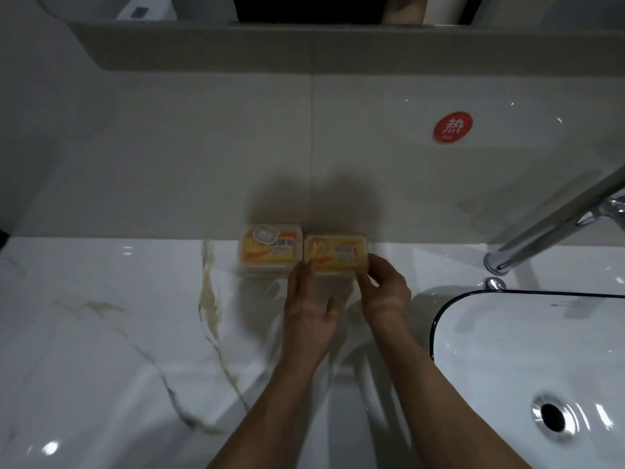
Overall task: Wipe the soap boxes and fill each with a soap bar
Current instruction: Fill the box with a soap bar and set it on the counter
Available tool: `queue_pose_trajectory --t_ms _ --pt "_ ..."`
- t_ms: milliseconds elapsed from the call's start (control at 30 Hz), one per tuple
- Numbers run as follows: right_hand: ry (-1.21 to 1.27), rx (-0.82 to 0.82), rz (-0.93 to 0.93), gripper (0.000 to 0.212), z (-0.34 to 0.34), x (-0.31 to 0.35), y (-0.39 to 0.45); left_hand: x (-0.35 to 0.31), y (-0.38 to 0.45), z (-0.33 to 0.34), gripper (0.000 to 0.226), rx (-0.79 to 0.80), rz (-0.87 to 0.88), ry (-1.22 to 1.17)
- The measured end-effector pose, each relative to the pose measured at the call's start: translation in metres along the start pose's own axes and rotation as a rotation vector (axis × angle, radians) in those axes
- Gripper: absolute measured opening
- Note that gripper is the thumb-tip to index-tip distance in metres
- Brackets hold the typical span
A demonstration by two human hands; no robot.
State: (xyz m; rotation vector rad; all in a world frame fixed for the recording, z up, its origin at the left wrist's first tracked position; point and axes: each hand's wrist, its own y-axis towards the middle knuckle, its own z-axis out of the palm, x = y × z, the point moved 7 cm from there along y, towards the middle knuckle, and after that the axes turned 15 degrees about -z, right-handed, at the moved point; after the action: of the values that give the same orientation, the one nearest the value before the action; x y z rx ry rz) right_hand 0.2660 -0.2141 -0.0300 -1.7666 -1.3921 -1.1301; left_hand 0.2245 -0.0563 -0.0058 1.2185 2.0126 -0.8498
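Two clear soap boxes stand side by side against the back wall on the marble counter (101, 333). Each holds a yellow wrapped soap bar. The left soap box (270, 252) has its lid on and nobody touches it. My left hand (309, 316) rests with straight fingers against the left front edge of the right soap box (336, 253). My right hand (384, 287) pinches that box's right front corner with curled fingers. Whether the right box's lid is fully seated I cannot tell.
A white basin (527, 367) with a dark rim and a drain sits at the right. A chrome tap (554, 225) slants over it. A red round sticker (453, 126) is on the wall tile. A grey shelf (304, 45) runs above.
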Motion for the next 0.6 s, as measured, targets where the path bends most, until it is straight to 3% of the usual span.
queue_pose_trajectory --t_ms 100,167,333,433,600 --pt "0.066 -0.030 0.010 0.041 0.001 0.001 -0.003 -0.001 -0.002 -0.003 0.069 0.002 0.026 0.080" --pt "0.033 -0.014 -0.099 0.053 -0.001 0.012 -0.010 -0.006 -0.005 -0.009 0.067 -0.060 0.101 0.192" --pt "-0.469 0.198 -0.473 0.063 0.007 0.039 -0.035 -0.008 -0.006 -0.010 0.066 -0.156 0.335 0.580" --pt "-0.552 0.380 -0.460 0.064 0.018 0.040 -0.036 -0.004 0.000 -0.008 0.066 -0.162 0.377 0.656" --pt "-0.649 0.484 -0.471 0.071 0.026 0.041 -0.026 0.000 0.012 -0.007 0.071 -0.133 0.358 0.688"
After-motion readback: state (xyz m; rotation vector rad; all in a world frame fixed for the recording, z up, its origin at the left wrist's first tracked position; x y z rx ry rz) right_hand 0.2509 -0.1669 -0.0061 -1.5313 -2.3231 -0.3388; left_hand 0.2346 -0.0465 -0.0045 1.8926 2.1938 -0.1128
